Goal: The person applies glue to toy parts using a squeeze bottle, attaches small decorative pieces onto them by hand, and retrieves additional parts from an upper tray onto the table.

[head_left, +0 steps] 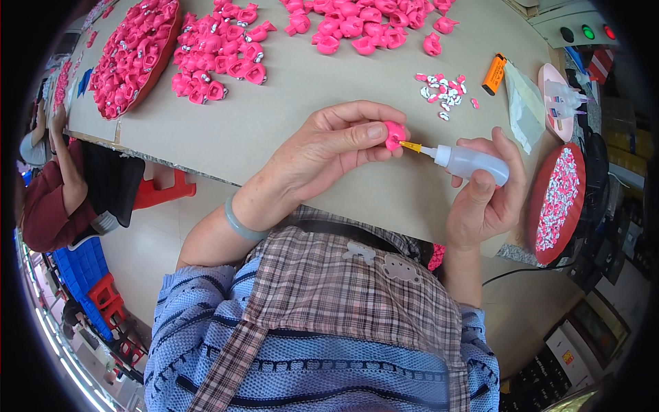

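Left hand [322,147] pinches a small pink piece [394,134] above the surface [288,117]; right hand [484,196] grips the glue bottle [467,163] (yellow nozzle seemingly touching it). Gluing step; next needs a gentle squeeze.

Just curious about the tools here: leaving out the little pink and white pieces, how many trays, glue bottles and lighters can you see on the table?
Trays: 3
Glue bottles: 1
Lighters: 1
Total: 5

A small assembly workshop is showing itself: heaps of pink plastic parts [216,48] are lying across a cardboard-covered workbench [288,110], another worker [51,199] sitting alongside.
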`<state>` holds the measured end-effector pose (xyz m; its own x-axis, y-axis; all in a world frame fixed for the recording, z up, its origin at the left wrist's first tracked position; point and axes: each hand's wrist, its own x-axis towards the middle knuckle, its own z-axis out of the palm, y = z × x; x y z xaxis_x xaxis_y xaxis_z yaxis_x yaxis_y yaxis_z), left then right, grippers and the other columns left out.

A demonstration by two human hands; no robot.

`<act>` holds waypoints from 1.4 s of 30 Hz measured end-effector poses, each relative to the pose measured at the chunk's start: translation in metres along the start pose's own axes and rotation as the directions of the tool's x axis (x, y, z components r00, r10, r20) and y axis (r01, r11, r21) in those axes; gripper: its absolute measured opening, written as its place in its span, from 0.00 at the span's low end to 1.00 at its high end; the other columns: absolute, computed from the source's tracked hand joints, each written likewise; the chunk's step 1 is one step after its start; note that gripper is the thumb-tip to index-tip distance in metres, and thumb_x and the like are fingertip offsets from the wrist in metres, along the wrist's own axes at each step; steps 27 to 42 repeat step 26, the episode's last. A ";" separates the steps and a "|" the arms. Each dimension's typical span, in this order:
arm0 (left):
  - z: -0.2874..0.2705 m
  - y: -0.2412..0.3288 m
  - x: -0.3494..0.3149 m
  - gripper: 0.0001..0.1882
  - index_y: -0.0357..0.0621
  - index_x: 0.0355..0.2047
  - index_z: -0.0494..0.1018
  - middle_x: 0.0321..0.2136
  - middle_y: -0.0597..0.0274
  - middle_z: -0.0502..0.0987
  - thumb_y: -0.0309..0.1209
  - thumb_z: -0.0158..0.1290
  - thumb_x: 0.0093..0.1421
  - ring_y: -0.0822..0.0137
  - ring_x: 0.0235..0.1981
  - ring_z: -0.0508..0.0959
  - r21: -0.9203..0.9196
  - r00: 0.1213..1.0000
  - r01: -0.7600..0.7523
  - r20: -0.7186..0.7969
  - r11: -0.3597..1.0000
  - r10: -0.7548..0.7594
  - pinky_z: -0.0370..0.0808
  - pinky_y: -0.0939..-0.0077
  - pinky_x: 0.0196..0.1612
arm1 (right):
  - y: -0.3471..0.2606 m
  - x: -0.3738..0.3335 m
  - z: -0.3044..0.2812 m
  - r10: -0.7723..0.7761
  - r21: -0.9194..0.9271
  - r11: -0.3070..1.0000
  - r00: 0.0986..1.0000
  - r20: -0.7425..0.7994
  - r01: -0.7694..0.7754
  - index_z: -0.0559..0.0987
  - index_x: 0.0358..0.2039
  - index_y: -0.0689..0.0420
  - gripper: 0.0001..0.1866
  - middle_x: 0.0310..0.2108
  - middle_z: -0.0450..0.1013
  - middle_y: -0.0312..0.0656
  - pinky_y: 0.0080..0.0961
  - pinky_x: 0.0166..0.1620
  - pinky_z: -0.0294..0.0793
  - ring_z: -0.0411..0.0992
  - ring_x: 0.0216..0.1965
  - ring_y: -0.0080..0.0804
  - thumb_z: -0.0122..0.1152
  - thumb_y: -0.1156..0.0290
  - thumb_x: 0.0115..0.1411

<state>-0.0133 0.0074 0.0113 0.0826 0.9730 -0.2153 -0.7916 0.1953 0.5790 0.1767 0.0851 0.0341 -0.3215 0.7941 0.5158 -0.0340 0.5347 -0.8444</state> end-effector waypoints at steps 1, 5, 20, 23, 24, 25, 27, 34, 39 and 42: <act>0.000 0.000 0.000 0.14 0.35 0.48 0.71 0.43 0.52 0.75 0.28 0.51 0.62 0.65 0.44 0.77 0.001 1.000 -0.001 -0.006 1.000 0.001 0.76 0.76 0.50 | 0.000 0.000 0.000 0.000 0.000 1.000 1.000 0.000 0.000 0.68 0.51 0.67 0.26 0.31 0.76 0.48 0.14 0.26 0.67 0.69 0.23 0.19 0.56 0.58 0.62; -0.002 0.000 0.000 0.14 0.35 0.47 0.71 0.43 0.52 0.75 0.28 0.50 0.63 0.65 0.44 0.77 -0.007 1.000 0.002 0.009 1.000 -0.002 0.76 0.75 0.51 | 0.000 0.000 -0.001 0.004 -0.015 1.000 1.000 0.017 -0.004 0.69 0.50 0.67 0.25 0.31 0.76 0.49 0.16 0.27 0.69 0.72 0.26 0.23 0.57 0.59 0.62; -0.004 -0.001 0.002 0.12 0.36 0.45 0.69 0.41 0.54 0.75 0.27 0.50 0.63 0.65 0.42 0.78 -0.010 0.999 0.014 0.030 1.000 -0.014 0.77 0.76 0.48 | 0.007 -0.002 -0.004 -0.090 -0.071 0.993 0.996 0.022 0.092 0.68 0.49 0.68 0.23 0.38 0.74 0.51 0.24 0.31 0.77 0.78 0.32 0.35 0.56 0.61 0.62; -0.005 -0.001 0.002 0.12 0.36 0.45 0.69 0.41 0.54 0.75 0.27 0.51 0.62 0.65 0.42 0.78 -0.006 1.000 0.020 0.022 1.000 -0.020 0.77 0.76 0.48 | 0.008 -0.002 -0.005 -0.103 -0.082 0.991 0.994 0.037 0.106 0.67 0.49 0.68 0.23 0.39 0.74 0.52 0.24 0.31 0.77 0.78 0.32 0.36 0.56 0.62 0.62; -0.005 -0.001 0.002 0.12 0.37 0.45 0.69 0.42 0.54 0.75 0.28 0.51 0.62 0.65 0.42 0.78 -0.012 0.999 0.016 0.028 1.000 -0.016 0.77 0.76 0.48 | 0.007 -0.002 -0.006 -0.109 -0.093 0.989 0.993 0.049 0.114 0.67 0.50 0.68 0.23 0.40 0.73 0.52 0.24 0.32 0.77 0.78 0.32 0.36 0.56 0.62 0.62; -0.006 -0.001 0.002 0.12 0.37 0.45 0.69 0.42 0.54 0.75 0.28 0.51 0.62 0.65 0.42 0.78 -0.017 0.999 0.013 0.034 1.000 -0.012 0.77 0.76 0.48 | 0.007 -0.002 -0.004 -0.111 -0.119 0.986 0.993 0.040 0.115 0.67 0.51 0.66 0.24 0.37 0.74 0.52 0.20 0.28 0.71 0.73 0.28 0.30 0.55 0.60 0.63; -0.006 -0.001 0.002 0.12 0.37 0.45 0.69 0.42 0.54 0.75 0.28 0.52 0.62 0.64 0.42 0.78 -0.007 0.999 0.011 0.032 1.000 -0.011 0.77 0.76 0.47 | 0.007 -0.002 -0.004 -0.111 -0.119 0.986 0.993 0.039 0.115 0.67 0.51 0.66 0.24 0.37 0.74 0.52 0.20 0.28 0.71 0.73 0.28 0.30 0.55 0.60 0.63; -0.006 -0.001 0.002 0.12 0.37 0.45 0.69 0.42 0.54 0.75 0.28 0.52 0.62 0.64 0.42 0.78 -0.007 0.999 0.011 0.032 1.000 -0.011 0.77 0.76 0.47 | 0.007 -0.002 -0.004 -0.111 -0.119 0.986 0.993 0.039 0.115 0.67 0.51 0.66 0.24 0.37 0.74 0.52 0.20 0.28 0.71 0.73 0.28 0.30 0.55 0.60 0.63; -0.006 -0.001 0.002 0.12 0.37 0.45 0.69 0.42 0.54 0.75 0.28 0.52 0.62 0.64 0.42 0.78 -0.007 0.999 0.011 0.032 1.000 -0.011 0.77 0.76 0.47 | 0.007 -0.002 -0.004 -0.111 -0.119 0.986 0.993 0.039 0.115 0.67 0.51 0.66 0.24 0.37 0.74 0.52 0.20 0.28 0.71 0.73 0.28 0.30 0.55 0.60 0.63; -0.006 -0.001 0.002 0.12 0.37 0.45 0.69 0.42 0.54 0.75 0.28 0.52 0.62 0.64 0.42 0.78 -0.007 0.999 0.011 0.032 1.000 -0.011 0.77 0.76 0.47 | 0.007 -0.002 -0.004 -0.111 -0.119 0.986 0.993 0.039 0.115 0.67 0.51 0.66 0.24 0.37 0.74 0.52 0.20 0.28 0.71 0.73 0.28 0.30 0.55 0.60 0.63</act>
